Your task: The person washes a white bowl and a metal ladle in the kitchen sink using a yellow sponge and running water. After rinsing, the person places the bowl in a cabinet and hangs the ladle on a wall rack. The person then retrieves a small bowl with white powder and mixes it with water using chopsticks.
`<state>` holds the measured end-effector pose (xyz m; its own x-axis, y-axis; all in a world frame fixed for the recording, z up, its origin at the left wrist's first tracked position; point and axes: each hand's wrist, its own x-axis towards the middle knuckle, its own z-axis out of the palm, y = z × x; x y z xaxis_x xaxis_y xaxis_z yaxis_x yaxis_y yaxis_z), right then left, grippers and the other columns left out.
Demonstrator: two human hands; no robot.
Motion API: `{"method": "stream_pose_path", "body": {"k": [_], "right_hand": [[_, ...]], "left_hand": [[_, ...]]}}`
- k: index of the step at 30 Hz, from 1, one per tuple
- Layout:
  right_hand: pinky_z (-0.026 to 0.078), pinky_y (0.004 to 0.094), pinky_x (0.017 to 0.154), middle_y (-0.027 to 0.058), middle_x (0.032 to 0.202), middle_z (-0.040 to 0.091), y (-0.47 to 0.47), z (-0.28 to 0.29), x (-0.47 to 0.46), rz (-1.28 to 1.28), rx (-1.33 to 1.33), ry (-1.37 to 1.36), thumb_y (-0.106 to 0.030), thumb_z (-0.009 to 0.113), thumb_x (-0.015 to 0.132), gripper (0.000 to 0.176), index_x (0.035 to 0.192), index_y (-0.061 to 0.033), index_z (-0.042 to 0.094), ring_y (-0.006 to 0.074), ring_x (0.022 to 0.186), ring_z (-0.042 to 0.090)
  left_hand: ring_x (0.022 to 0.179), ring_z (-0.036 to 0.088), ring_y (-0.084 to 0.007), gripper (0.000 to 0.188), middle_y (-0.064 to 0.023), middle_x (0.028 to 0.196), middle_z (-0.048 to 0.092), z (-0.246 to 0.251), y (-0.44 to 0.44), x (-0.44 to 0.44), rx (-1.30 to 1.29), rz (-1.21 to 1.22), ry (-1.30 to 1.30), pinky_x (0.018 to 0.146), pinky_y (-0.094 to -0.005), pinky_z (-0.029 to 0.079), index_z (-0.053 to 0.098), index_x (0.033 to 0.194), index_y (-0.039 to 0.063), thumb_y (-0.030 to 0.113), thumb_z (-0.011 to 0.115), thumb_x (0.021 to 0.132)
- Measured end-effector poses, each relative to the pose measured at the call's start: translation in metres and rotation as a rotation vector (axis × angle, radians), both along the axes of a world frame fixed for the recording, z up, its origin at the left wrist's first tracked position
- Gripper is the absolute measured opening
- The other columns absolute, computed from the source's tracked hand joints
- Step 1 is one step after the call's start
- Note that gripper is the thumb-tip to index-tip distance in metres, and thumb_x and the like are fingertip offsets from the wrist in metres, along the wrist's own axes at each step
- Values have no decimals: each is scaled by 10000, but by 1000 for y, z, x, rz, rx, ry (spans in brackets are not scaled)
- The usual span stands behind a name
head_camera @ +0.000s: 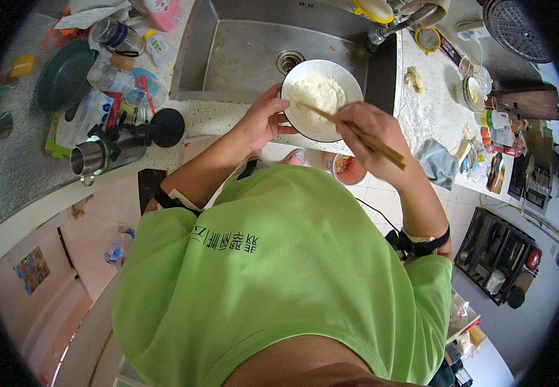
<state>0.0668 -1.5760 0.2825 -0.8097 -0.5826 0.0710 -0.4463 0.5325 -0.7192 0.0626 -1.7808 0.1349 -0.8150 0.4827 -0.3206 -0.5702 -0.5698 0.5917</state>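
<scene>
A white bowl [352, 87] with a dark rim is held over the front edge of the sink. My left hand [266, 118] grips its left side, thumb on the rim and fingers beneath. Inside lies a pale, floury mass [320, 94], lumpy on top. My right hand [369, 135] holds wooden chopsticks [325, 114] slanting down into the bowl. Their tips touch the left part of the flour mixture. The bowl's underside is hidden, and part of its right rim is behind my right hand.
A steel sink [255, 53] with a drain lies beyond the bowl. Bottles, a dark pan [65, 75] and a steel flask [110, 154] crowd the left counter. A dough piece [414, 80], plastic wrap and a grey cloth [437, 163] lie right. A bin [349, 170] stands below.
</scene>
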Motion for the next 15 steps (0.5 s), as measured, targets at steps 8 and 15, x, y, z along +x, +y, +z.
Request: {"method": "stream_pose_path", "body": {"k": [8, 15], "right_hand": [[453, 351, 607, 144, 768, 566, 14, 11, -32, -92, 119, 13, -56, 585, 790, 81, 853, -5, 577, 316, 716, 573], [459, 370, 608, 137, 749, 565, 6, 2, 3, -52, 38, -62, -61, 613, 775, 96, 854, -22, 575, 318, 683, 572]], "left_hand": [[1027, 548, -248, 602, -100, 1202, 485, -4, -10, -3, 2, 19, -4, 822, -419, 499, 271, 1339, 106, 229, 512, 802], [1057, 543, -236, 608, -96, 1235, 478, -3, -10, -6, -46, 34, -3, 849, -438, 496, 304, 1336, 135, 301, 516, 791]]}}
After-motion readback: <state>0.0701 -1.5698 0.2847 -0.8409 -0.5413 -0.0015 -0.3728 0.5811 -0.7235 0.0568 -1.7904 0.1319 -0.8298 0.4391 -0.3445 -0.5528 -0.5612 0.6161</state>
